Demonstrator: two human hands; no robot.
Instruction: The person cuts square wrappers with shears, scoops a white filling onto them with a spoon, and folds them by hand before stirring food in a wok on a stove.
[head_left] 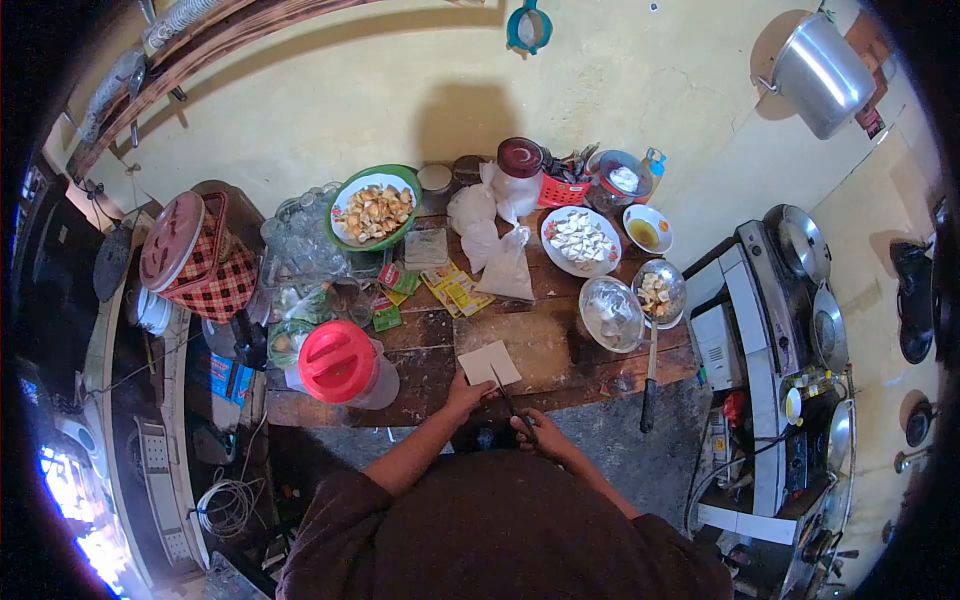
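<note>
A pale, squarish sheet (482,364), like paper or thin card, is held at its near left edge by my left hand (466,394), fingers closed on it. My right hand (541,434) is wrapped round the handles of dark scissors (507,398). Their blades point up and left and overlap the near edge of the sheet. Both hands are at the front edge of the wooden table (420,365), close to my body.
Left of my hands stands a pitcher with a red lid (338,362). Yellow sachets (458,292), a bag of white powder (509,268) and a plate of white pieces (578,242) lie farther back. A strainer (660,290) with a long handle juts over the table's front edge at right.
</note>
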